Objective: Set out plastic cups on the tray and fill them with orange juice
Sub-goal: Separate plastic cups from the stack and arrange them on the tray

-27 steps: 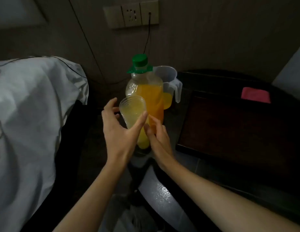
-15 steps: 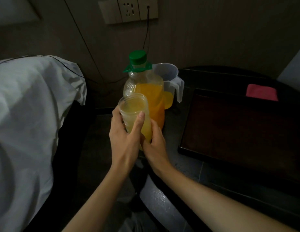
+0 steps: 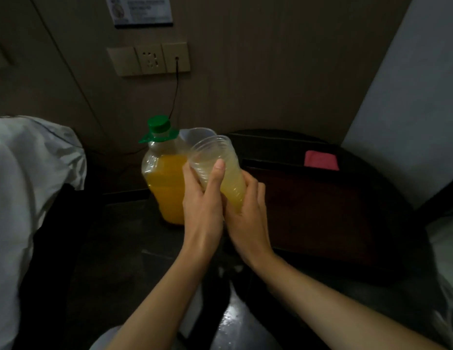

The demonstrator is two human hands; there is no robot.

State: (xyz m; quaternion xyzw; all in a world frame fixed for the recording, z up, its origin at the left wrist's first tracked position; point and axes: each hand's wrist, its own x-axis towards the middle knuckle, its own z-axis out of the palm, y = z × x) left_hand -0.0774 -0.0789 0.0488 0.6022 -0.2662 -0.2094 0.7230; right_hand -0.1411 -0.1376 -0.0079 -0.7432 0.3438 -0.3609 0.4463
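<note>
- My left hand (image 3: 202,205) and right hand (image 3: 248,218) both gripped the tilted cup stack (image 3: 220,168).
- Step, I judged: freeing one cup; next, stand it on the tray (image 3: 321,210).

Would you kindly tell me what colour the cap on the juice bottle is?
Green, seen clearly in the head view: the cap tops the juice bottle.

My left hand (image 3: 202,205) and right hand (image 3: 248,215) cover the lower end of the cup stack (image 3: 220,162); stack and bottle (image 3: 164,183) hide most of the clear jug (image 3: 195,133). Wall notice (image 3: 139,11) cropped at top, print unreadable.
</note>
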